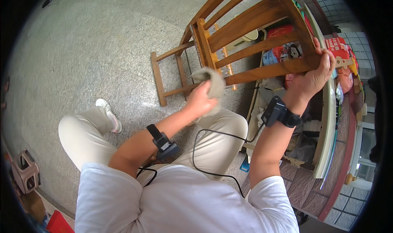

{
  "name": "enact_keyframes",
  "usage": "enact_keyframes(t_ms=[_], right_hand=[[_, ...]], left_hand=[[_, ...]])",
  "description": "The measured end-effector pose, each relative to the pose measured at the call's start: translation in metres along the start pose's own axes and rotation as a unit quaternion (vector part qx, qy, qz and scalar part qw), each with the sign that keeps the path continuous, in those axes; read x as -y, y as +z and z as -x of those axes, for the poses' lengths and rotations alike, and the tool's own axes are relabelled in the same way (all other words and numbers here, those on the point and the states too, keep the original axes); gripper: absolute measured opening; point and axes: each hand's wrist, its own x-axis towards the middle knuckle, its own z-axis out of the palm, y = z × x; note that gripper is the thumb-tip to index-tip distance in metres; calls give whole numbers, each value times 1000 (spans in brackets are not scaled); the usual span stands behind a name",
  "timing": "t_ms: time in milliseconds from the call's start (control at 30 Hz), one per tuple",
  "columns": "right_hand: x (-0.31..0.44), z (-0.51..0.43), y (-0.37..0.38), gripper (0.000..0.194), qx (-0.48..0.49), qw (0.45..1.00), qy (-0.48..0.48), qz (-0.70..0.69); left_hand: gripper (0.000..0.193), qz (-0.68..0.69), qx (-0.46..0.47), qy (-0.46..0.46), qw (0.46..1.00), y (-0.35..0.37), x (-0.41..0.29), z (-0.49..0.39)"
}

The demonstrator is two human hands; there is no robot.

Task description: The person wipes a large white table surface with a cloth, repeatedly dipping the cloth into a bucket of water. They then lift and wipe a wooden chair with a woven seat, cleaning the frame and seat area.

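A brown wooden chair with a slatted backrest stands tilted before me, its legs to the left. My right hand grips the corner where the backrest's top rail meets the near side post. In my left hand is a bunched grey-beige cloth, slightly blurred. The cloth is at the lower end of the near post, beside the seat frame; whether it presses on the wood I cannot tell. Silvery zigzag edging shows along the seat, which is seen nearly edge-on.
An open cabinet or drawer with bags and cloths stands at right, close to my right arm. A cream bucket is behind the chair. A black cable loops over my lap. A plastic stool stands at lower left on the speckled floor.
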Motion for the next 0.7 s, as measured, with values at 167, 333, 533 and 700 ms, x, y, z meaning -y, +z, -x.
enact_keyframes(t_ms=[167, 333, 533, 700], right_hand=[[-1, 2, 3, 9, -3, 1000, 7, -13], [1, 2, 4, 9, -30, 999, 23, -15], [0, 0, 1, 10, -36, 999, 32, -16], [1, 4, 7, 11, -22, 1000, 0, 6]], left_hand=[[53, -149, -90, 315, 933, 35, -106, -22], [52, -330, -108, 345, 872, 36, -51, -32], [37, -443, 78, 51, 892, -15, 112, 9], [50, -402, 118, -230, 878, -58, 153, 27]])
